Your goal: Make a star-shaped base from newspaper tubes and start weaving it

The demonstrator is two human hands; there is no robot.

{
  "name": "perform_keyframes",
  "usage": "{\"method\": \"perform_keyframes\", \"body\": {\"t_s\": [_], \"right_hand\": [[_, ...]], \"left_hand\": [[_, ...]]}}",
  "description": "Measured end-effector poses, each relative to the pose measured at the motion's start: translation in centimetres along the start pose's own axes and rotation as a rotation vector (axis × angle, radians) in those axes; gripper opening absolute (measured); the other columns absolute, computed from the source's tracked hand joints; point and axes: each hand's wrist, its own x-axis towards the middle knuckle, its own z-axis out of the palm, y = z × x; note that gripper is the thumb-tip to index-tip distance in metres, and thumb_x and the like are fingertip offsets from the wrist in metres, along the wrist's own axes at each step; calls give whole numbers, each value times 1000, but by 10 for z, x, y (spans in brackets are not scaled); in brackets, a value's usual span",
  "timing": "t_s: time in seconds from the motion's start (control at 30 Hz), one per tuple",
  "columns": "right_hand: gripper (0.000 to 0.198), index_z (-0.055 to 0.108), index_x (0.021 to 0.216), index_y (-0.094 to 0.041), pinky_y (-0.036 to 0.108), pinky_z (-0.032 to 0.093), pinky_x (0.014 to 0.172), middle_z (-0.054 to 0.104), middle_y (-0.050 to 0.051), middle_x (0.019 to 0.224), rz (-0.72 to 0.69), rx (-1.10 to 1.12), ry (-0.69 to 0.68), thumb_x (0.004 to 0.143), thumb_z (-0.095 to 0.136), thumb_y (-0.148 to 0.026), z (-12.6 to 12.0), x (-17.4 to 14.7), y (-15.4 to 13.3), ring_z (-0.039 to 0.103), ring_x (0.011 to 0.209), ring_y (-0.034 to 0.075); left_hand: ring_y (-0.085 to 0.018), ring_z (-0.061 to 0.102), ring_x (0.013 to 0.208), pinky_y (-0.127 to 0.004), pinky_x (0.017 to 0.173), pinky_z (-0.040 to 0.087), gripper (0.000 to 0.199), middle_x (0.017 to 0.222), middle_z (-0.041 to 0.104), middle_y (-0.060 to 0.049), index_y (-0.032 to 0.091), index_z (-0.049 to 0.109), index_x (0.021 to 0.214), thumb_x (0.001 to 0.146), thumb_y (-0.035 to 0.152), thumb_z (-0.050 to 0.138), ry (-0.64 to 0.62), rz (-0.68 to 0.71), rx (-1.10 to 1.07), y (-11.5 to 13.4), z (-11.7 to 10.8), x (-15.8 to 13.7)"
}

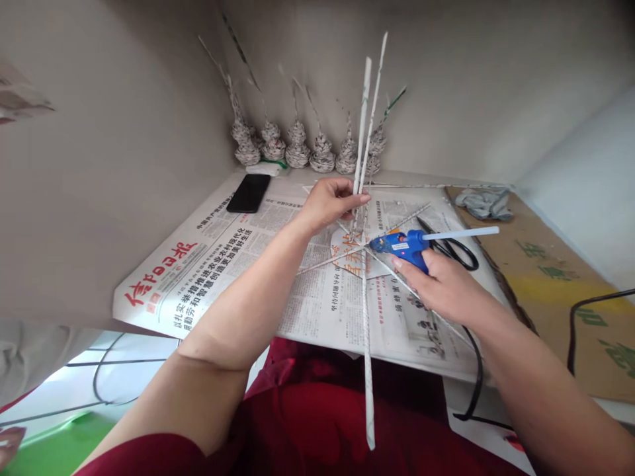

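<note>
My right hand (441, 274) is wrapped round a blue glue gun (404, 248) with a pale glue stick (461, 233) poking out of its back. The gun's nozzle points left at the spot where several rolled paper sticks (368, 317) cross. My left hand (337, 201) pinches upright paper sticks (363, 125) between thumb and fingers, just above that crossing. Under the crossing lies a pale card (342, 254) with orange characters. Whether the nozzle touches the sticks I cannot tell.
Newspaper (208, 271) covers the table. Several woven paper gourds (297, 145) line the back wall. A black phone (249, 193) lies at left, black-handled scissors (459, 251) behind the gun. On the right, a crumpled grey cloth (485, 203) rests on cardboard (550, 264). A black cable (477, 370) hangs over the front edge.
</note>
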Motion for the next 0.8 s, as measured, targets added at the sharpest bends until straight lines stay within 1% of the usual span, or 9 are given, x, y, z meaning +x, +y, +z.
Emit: {"method": "perform_keyframes", "body": {"t_s": [0.17, 0.27, 0.43, 0.53, 0.7, 0.8], "right_hand": [[37, 50, 70, -24, 31, 38, 55, 59, 1, 59, -20, -51, 47, 88, 47, -57, -3, 1, -2, 58, 59, 20], [37, 50, 70, -24, 31, 38, 55, 59, 1, 58, -9, -86, 43, 88, 47, -57, -2, 3, -4, 56, 57, 19], [37, 50, 71, -24, 31, 38, 56, 60, 3, 63, -15, -133, 48, 87, 46, -57, -3, 4, -7, 56, 60, 20], [38, 51, 71, -24, 32, 39, 58, 61, 4, 65, -9, -162, 43, 87, 45, -58, -3, 4, -7, 56, 63, 21], [38, 51, 71, -24, 32, 39, 59, 60, 5, 65, -4, -184, 49, 86, 45, -58, -1, 6, -6, 56, 64, 22], [38, 50, 69, -24, 32, 38, 59, 60, 5, 64, 2, -177, 45, 87, 44, -57, -1, 7, -6, 55, 62, 21]], "left_hand": [[-9, 55, 62, -24, 60, 54, 8, 71, 61, -1, 11, 70, 83, 79, 17, 74, 3, -4, 21, -1, 1, 1], [-10, 56, 63, -26, 60, 55, 7, 72, 61, -2, 10, 70, 86, 80, 14, 73, -2, 7, 25, -2, 1, 1], [-10, 56, 64, -23, 60, 54, 9, 69, 59, -2, 11, 68, 85, 81, 17, 73, 14, 7, 44, -2, 2, 1], [-10, 56, 65, -22, 61, 54, 12, 66, 57, -1, 12, 67, 85, 79, 18, 76, 23, 6, 36, -1, 2, 0], [-14, 62, 73, -25, 64, 56, 21, 69, 57, -2, 11, 66, 93, 76, 16, 78, 61, 6, -9, 0, 4, 0], [-15, 62, 73, -25, 63, 55, 20, 69, 57, -1, 11, 66, 93, 77, 17, 78, 32, 14, 10, -1, 5, -1]]}}
